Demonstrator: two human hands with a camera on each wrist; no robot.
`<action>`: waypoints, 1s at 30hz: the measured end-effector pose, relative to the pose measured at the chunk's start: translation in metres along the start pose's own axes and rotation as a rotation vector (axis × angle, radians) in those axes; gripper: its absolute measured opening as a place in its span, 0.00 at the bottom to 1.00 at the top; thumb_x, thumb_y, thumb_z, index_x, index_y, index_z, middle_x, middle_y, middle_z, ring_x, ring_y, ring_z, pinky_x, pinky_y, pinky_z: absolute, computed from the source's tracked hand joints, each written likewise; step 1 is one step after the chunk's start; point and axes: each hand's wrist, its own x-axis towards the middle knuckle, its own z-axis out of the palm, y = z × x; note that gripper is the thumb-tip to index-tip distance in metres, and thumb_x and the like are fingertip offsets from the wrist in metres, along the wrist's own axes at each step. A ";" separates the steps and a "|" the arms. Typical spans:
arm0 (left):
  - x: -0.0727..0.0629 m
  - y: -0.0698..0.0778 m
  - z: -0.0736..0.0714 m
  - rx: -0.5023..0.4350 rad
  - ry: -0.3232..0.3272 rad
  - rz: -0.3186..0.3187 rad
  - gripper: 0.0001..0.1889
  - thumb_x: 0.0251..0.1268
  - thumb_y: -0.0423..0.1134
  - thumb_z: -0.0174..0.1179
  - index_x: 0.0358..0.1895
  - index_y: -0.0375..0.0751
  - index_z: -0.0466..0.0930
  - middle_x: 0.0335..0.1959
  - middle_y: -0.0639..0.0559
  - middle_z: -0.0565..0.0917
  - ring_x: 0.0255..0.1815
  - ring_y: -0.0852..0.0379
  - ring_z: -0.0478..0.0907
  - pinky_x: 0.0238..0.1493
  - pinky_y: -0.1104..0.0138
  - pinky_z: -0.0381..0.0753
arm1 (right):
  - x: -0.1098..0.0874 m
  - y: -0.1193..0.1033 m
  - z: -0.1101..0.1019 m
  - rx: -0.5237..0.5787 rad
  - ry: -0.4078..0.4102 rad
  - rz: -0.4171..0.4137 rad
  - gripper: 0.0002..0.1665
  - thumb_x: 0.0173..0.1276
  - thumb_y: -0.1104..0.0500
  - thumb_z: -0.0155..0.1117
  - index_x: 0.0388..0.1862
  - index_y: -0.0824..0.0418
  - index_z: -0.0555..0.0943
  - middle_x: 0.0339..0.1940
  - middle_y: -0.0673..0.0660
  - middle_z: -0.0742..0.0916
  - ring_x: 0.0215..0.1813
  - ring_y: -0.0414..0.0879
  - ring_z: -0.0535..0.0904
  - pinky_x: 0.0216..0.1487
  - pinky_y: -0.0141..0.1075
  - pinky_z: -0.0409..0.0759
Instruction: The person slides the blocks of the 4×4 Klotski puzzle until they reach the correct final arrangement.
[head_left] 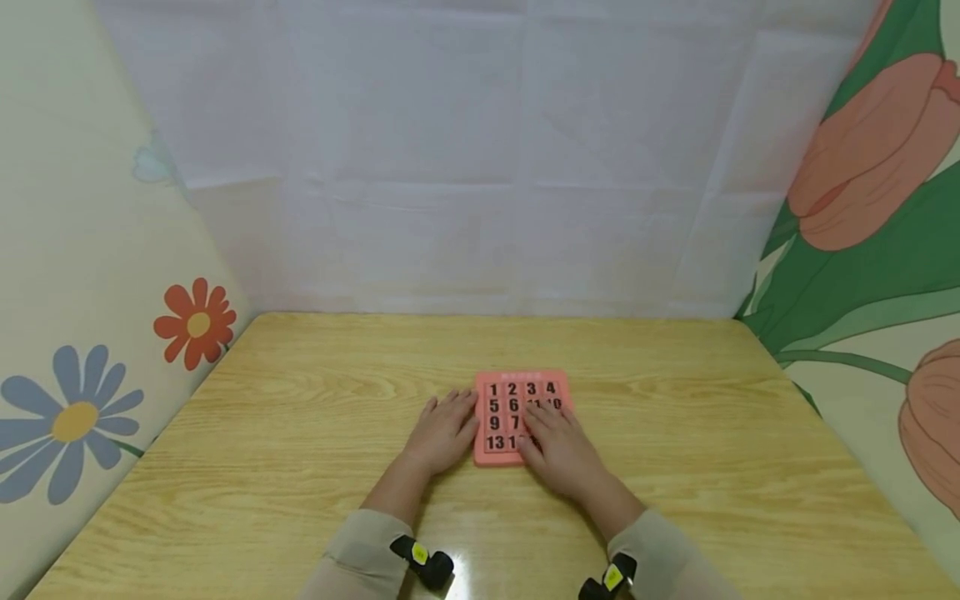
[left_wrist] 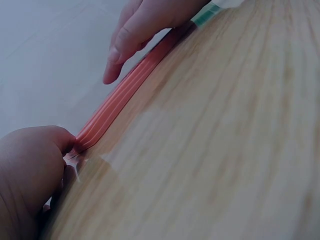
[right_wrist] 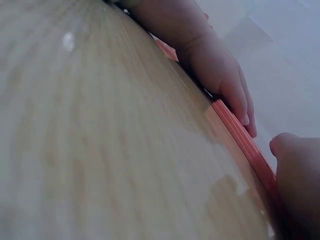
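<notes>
A pink number slide puzzle (head_left: pixel 495 422) lies flat on the table, its black numerals facing up. Its top row reads 1, 2, 3, 4. My left hand (head_left: pixel 444 433) rests along the puzzle's left side, fingers extended and touching the edge. Over the lower right tiles lies my right hand (head_left: pixel 562 450), fingertips on the surface, hiding several numbers. In the left wrist view, the left thumb (left_wrist: pixel 60 137) meets the near corner of the ridged pink side (left_wrist: pixel 132 82). The right wrist view shows the right hand (right_wrist: pixel 302 180) above that side, thumb lifted off the edge.
The wood-grain table (head_left: pixel 300 400) extends around the puzzle. A white sheet (head_left: pixel 450 167) hangs behind it. Flower-printed panels (head_left: pixel 67 250) stand on both sides. Each sleeve carries a black strap-on wrist camera (head_left: pixel 431 567).
</notes>
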 end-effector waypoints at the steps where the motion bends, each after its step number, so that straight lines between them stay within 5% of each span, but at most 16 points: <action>1: 0.000 0.000 0.000 -0.001 0.001 0.001 0.28 0.78 0.47 0.44 0.74 0.39 0.61 0.75 0.41 0.64 0.79 0.41 0.55 0.80 0.44 0.44 | 0.000 -0.002 0.000 -0.004 -0.007 -0.011 0.31 0.77 0.45 0.47 0.72 0.60 0.70 0.75 0.57 0.71 0.79 0.55 0.59 0.80 0.54 0.51; 30: 0.000 0.000 0.001 0.000 0.002 0.007 0.27 0.78 0.47 0.44 0.74 0.38 0.62 0.75 0.41 0.65 0.78 0.41 0.55 0.79 0.43 0.45 | -0.008 -0.001 0.001 -0.049 -0.030 -0.044 0.31 0.77 0.44 0.46 0.72 0.57 0.69 0.75 0.55 0.71 0.79 0.54 0.58 0.81 0.53 0.50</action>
